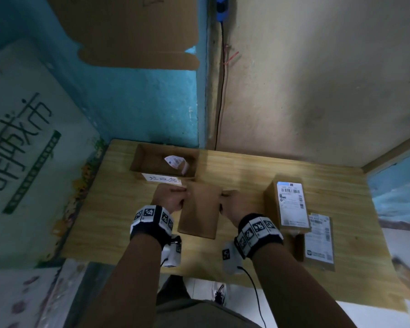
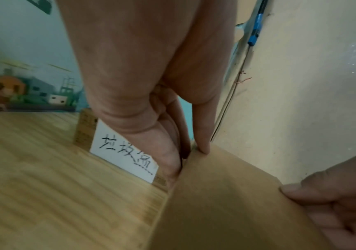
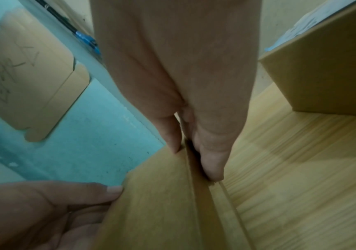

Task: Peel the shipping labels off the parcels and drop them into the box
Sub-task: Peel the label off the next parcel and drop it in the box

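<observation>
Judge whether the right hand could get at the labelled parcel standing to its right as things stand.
Probably yes: bare table lies between the right hand and the labelled parcel, but the hand first has to let go of the plain parcel.

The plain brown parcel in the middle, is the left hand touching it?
Touching. The left wrist view shows the left hand with its fingertips pressed on the far left corner of the plain parcel.

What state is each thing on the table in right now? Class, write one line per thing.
Middle parcel: no label showing, gripped at both sides.
Left hand: gripping the middle parcel's left edge.
Right hand: gripping the middle parcel's right edge.
Open box: open, one peeled label inside.
Standing parcel: label still on.
Flat parcel: label still on.
</observation>
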